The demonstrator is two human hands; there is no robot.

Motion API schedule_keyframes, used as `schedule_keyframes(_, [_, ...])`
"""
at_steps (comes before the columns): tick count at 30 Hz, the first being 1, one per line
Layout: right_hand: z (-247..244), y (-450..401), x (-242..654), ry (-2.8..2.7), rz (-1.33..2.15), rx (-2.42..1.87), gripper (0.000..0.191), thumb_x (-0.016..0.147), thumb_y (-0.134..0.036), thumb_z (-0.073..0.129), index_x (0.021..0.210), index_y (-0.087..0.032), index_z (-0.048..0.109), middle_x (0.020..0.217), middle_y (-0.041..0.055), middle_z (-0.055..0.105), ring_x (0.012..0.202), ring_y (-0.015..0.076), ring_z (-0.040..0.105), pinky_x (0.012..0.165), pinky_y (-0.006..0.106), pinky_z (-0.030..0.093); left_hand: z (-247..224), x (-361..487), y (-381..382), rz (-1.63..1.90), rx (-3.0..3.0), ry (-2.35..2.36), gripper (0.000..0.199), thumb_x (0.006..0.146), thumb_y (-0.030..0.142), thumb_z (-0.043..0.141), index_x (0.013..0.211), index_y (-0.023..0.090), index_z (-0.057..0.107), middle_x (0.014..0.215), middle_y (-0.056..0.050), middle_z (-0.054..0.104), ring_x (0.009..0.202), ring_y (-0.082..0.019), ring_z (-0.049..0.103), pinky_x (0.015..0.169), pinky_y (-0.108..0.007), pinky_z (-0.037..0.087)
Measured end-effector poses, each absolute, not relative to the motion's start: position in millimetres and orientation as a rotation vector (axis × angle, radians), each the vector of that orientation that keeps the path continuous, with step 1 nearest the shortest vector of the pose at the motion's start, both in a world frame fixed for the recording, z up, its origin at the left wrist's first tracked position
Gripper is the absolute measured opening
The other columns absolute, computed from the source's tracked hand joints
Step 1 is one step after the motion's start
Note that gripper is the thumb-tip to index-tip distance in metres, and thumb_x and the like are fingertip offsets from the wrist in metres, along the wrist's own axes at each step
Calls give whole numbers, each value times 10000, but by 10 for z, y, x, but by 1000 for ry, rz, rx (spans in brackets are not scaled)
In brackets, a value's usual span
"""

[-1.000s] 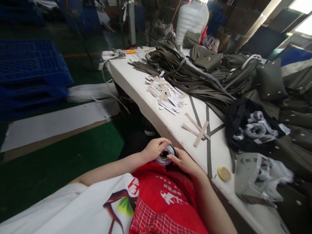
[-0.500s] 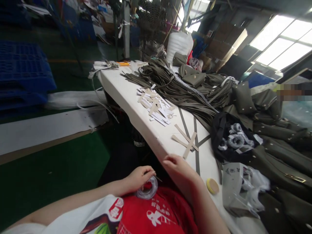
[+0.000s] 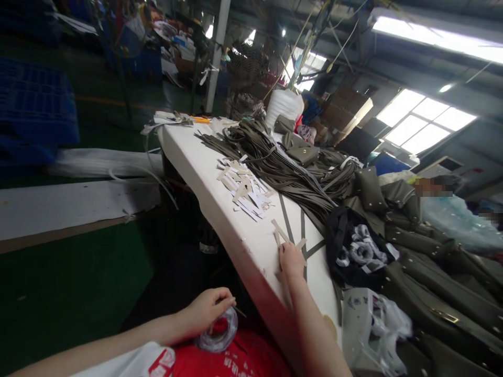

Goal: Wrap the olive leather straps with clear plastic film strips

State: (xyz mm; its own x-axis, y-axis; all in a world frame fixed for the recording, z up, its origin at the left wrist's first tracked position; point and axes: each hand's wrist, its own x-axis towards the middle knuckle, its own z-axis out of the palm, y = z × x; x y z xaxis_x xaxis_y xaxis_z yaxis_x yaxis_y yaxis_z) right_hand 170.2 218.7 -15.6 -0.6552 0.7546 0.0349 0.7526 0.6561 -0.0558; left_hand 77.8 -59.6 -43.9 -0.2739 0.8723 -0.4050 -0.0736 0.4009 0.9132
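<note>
My left hand (image 3: pixel 214 310) is closed on a coil of clear, whitish cord (image 3: pixel 217 334), held low over the red apron (image 3: pixel 251 353). A thin, stiff-looking end sticks out past its fingertips. My right hand (image 3: pixel 291 260) reaches down onto the white table among a few beige paper strips (image 3: pixel 280 230). Its curled fingers are partly hidden by the back of the hand, so I cannot tell whether a strip is gripped. Dark flat straps (image 3: pixel 304 222) lie on the table beside it. Farther along is a pile of white and beige paper strips (image 3: pixel 245 191).
A heap of dark olive straps (image 3: pixel 275 162) covers the table's far side. At right are a black bag (image 3: pixel 334 235) with several coils, a clear plastic bag (image 3: pixel 385 324) and olive leather-like bags (image 3: pixel 436 272). Blue pallets (image 3: pixel 37 104) stand on the floor at left.
My right hand has moved forward from the table's near edge onto the beige strips. My left hand still holds the coil. The camera view has tilted up and shifted.
</note>
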Motion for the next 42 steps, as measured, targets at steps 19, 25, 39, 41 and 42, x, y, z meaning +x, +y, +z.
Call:
schedule_keyframes(19, [-45, 2130, 2068, -2953, 116, -1312, 343, 964, -232, 391, 975, -217, 734, 961, 119, 702, 893, 256, 678, 731, 326, 440, -440, 760, -607, 1084, 725, 1578, 604, 756, 738, 472, 863, 163, 620, 650, 22, 523, 468, -124, 447, 459, -251, 362])
schedule_keyframes(25, [-131, 2104, 2206, -2864, 204, -1340, 328, 960, -283, 414, 1020, -212, 728, 1007, 120, 694, 938, 256, 656, 775, 337, 455, -414, 748, -611, 1118, 763, 1590, 583, 749, 743, 497, 818, 181, 636, 667, 6, 572, 535, -138, 476, 503, -247, 365])
schedule_keyframes(39, [-357, 2216, 2397, -2531, 580, -1268, 366, 902, -442, 451, 858, -213, 733, 932, 70, 728, 887, 233, 678, 832, 341, 515, -382, 767, -584, 1138, 764, 1591, 570, 745, 742, 505, 763, 184, 615, 625, 16, 538, 569, -148, 483, 526, -252, 370])
schedule_keyframes(41, [-391, 2210, 2391, -2504, 567, -1266, 339, 875, -462, 495, 857, -211, 722, 927, 77, 718, 864, 245, 672, 819, 358, 513, -391, 765, -580, 1128, 759, 1585, 571, 740, 747, 507, 766, 186, 615, 638, 15, 549, 563, -144, 482, 518, -247, 368])
schedule_keyframes(42, [-408, 2205, 2385, -2494, 558, -1263, 327, 862, -468, 514, 855, -211, 716, 924, 80, 714, 854, 249, 668, 811, 364, 512, -396, 764, -580, 1119, 752, 1581, 577, 737, 750, 504, 776, 186, 617, 641, 16, 550, 552, -140, 477, 508, -245, 365])
